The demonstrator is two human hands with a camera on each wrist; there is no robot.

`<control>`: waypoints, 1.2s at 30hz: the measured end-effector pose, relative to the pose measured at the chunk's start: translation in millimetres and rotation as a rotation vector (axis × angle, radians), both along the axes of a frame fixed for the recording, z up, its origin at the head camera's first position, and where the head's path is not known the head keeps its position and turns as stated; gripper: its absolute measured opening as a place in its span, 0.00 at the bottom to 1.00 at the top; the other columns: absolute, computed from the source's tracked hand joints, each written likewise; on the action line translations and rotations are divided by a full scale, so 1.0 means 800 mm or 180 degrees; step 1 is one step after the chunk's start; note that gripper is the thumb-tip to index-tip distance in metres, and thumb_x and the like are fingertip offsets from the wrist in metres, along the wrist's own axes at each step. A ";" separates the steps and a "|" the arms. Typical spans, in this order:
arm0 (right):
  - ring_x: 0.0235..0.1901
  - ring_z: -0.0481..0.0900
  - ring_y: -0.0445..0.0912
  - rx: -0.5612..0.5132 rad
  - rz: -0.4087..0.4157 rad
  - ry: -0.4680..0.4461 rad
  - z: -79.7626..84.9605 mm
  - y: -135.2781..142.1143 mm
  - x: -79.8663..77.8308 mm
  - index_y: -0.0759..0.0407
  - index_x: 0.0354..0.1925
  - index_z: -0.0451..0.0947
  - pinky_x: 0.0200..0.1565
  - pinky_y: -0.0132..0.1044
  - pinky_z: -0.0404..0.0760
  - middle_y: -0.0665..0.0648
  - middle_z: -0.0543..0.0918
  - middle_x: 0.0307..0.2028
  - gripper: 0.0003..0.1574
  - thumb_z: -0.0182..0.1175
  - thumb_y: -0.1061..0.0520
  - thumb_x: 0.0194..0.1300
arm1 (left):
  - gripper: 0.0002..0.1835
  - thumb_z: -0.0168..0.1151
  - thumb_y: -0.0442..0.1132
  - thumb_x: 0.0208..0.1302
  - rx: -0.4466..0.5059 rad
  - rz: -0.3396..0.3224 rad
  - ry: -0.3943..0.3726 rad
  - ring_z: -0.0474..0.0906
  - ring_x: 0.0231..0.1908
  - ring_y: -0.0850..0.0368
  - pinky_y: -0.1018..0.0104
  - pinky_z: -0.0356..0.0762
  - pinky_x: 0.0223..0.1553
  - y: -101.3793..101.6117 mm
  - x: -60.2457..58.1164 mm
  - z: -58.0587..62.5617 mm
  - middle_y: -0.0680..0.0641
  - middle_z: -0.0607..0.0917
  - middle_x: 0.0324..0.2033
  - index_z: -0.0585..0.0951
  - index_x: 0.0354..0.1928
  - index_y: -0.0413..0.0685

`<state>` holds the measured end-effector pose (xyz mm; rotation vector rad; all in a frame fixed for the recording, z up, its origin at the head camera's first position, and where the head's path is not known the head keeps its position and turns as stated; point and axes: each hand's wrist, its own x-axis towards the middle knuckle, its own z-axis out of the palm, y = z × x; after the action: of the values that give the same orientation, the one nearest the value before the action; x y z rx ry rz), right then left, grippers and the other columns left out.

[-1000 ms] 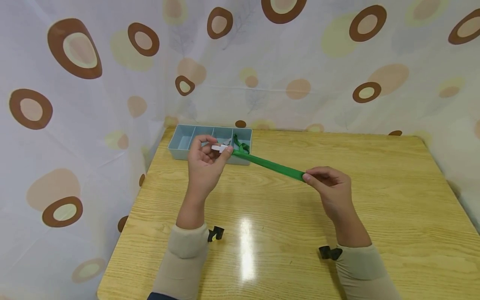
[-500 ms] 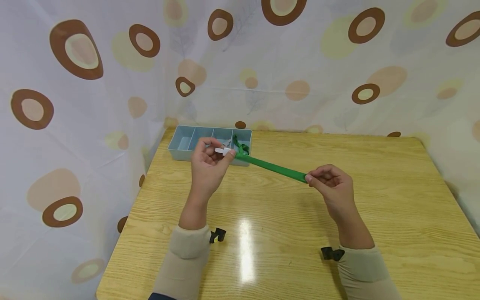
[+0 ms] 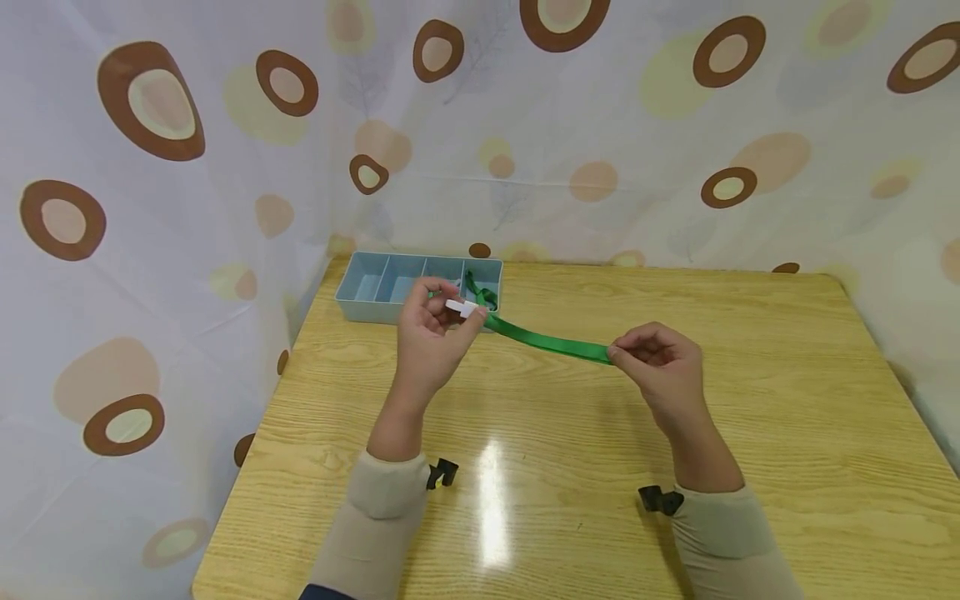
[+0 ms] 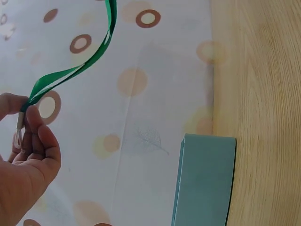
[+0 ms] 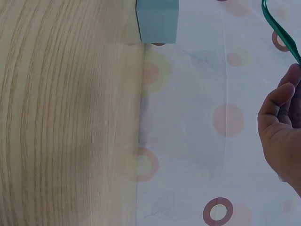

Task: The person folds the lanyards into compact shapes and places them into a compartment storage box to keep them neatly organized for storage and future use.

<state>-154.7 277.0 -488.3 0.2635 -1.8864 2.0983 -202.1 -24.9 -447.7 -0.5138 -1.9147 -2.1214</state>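
Note:
A green lanyard [image 3: 551, 343] stretches between the two hands above the table, sagging slightly in the middle. My left hand [image 3: 435, 346] pinches its left end, where a white plastic clip [image 3: 465, 308] sticks out between thumb and fingers. At the other end, my right hand [image 3: 667, 371] pinches the doubled strap between thumb and forefinger. In the left wrist view the strap [image 4: 70, 75] twists upward from the fingertips, and a small clear or metal loop hangs below them. The right wrist view catches only part of the right hand [image 5: 280, 122] and a length of strap [image 5: 278, 30].
Behind the left hand stands a light blue divided box [image 3: 367, 311] at the table's far left. Another green strap [image 3: 483, 293] lies in its rightmost compartment. The wooden table [image 3: 787, 400] meets a patterned curtain [image 3: 555, 108] along the back and left.
My left hand has shifted right and slightly down, toward the right hand. The lanyard, taut earlier, now sags. The right hand has stayed nearly in place.

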 end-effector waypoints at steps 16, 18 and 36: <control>0.30 0.86 0.40 0.0040 0.0279 0.0099 0.013 -0.039 -0.009 0.69 0.34 0.84 0.35 0.28 0.87 0.54 0.89 0.31 0.05 0.71 0.73 0.63 | 0.16 0.71 0.29 0.67 -0.0274 -0.0337 0.0033 0.84 0.35 0.55 0.67 0.84 0.43 0.030 0.013 -0.006 0.36 0.87 0.34 0.74 0.50 0.40; 0.30 0.87 0.41 0.0033 0.0294 0.0109 0.015 -0.045 -0.010 0.68 0.34 0.85 0.35 0.29 0.87 0.53 0.89 0.31 0.07 0.70 0.76 0.63 | 0.17 0.71 0.29 0.67 -0.0308 -0.0384 0.0028 0.84 0.36 0.55 0.67 0.84 0.44 0.033 0.014 -0.007 0.36 0.86 0.34 0.73 0.51 0.38; 0.32 0.87 0.42 0.0045 0.0510 0.0142 0.021 -0.076 -0.010 0.76 0.36 0.82 0.38 0.30 0.87 0.52 0.89 0.33 0.14 0.75 0.64 0.65 | 0.20 0.73 0.32 0.67 -0.0543 -0.0711 -0.0066 0.88 0.39 0.49 0.48 0.88 0.47 0.041 0.020 -0.011 0.41 0.90 0.34 0.73 0.54 0.43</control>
<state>-162.5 216.5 -471.3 0.4754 -1.9122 2.1616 -186.3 8.0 -456.8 -0.7762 -2.1521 -2.1088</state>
